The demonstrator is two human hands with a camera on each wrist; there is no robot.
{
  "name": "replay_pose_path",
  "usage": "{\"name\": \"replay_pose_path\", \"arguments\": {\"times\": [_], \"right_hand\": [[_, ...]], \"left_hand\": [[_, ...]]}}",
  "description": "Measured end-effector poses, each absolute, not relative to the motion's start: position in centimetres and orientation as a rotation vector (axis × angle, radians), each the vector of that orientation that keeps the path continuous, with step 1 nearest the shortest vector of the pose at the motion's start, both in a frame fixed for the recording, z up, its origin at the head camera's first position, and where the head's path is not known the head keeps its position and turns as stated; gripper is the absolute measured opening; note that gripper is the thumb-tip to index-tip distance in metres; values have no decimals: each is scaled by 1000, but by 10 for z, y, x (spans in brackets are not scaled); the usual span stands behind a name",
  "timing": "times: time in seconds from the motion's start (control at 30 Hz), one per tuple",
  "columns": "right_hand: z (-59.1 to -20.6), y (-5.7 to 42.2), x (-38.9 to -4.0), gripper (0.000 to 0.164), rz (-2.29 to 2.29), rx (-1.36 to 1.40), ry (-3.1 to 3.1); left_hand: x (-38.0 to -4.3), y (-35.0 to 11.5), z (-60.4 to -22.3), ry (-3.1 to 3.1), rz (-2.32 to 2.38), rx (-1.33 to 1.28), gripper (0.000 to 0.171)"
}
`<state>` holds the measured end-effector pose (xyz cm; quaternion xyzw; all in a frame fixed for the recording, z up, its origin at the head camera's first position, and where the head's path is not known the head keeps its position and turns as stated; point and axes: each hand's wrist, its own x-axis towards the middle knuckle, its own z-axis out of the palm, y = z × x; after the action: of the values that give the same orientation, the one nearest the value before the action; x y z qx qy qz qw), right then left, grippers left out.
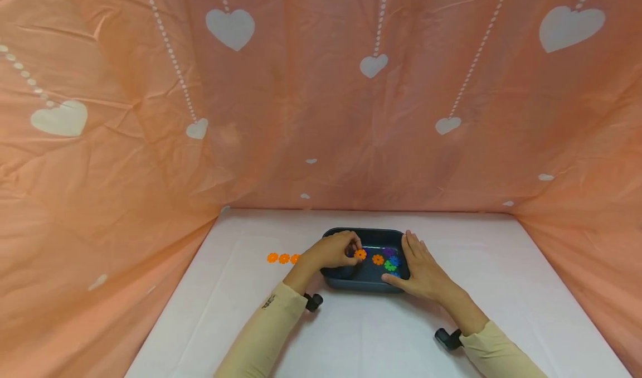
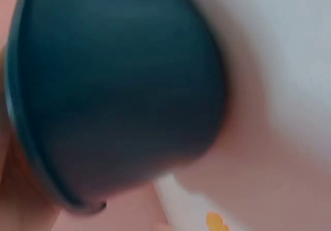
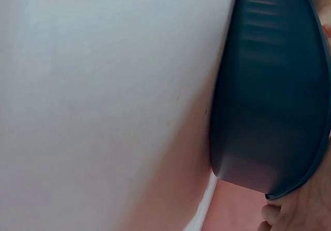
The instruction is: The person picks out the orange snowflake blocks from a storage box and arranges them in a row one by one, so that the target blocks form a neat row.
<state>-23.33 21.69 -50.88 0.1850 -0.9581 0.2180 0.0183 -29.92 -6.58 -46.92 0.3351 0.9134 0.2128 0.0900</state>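
A dark blue-green rectangular tray [image 1: 363, 285] holds several small flower-shaped plastic pieces: an orange flower piece [image 1: 378, 260], a green one [image 1: 390, 266], and blue and purple ones near its right end. My left hand [image 1: 331, 251] reaches over the tray's left side and pinches another orange flower piece [image 1: 360, 253] between thumb and fingers. At the right end, my right hand [image 1: 426, 272] rests against the tray with straight fingers along the rim and the thumb over the near corner. Both wrist views show mostly the tray's outer wall [image 2: 124, 86], [image 3: 269, 96].
Left of the tray, orange flower pieces [image 1: 283, 258] lie in a row on the white table [image 1: 381, 333]; my left wrist partly covers the row's right end. An orange curtain with white hearts [image 1: 230, 29] hangs behind and at both sides.
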Motion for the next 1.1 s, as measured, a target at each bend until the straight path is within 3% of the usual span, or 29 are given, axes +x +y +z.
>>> {"name": "replay_pose_path", "arguments": {"times": [1.1], "right_hand": [[-504, 215, -231, 124, 707, 572, -2978]], "left_hand": [[-302, -185, -464, 2830, 911, 614, 26]]}}
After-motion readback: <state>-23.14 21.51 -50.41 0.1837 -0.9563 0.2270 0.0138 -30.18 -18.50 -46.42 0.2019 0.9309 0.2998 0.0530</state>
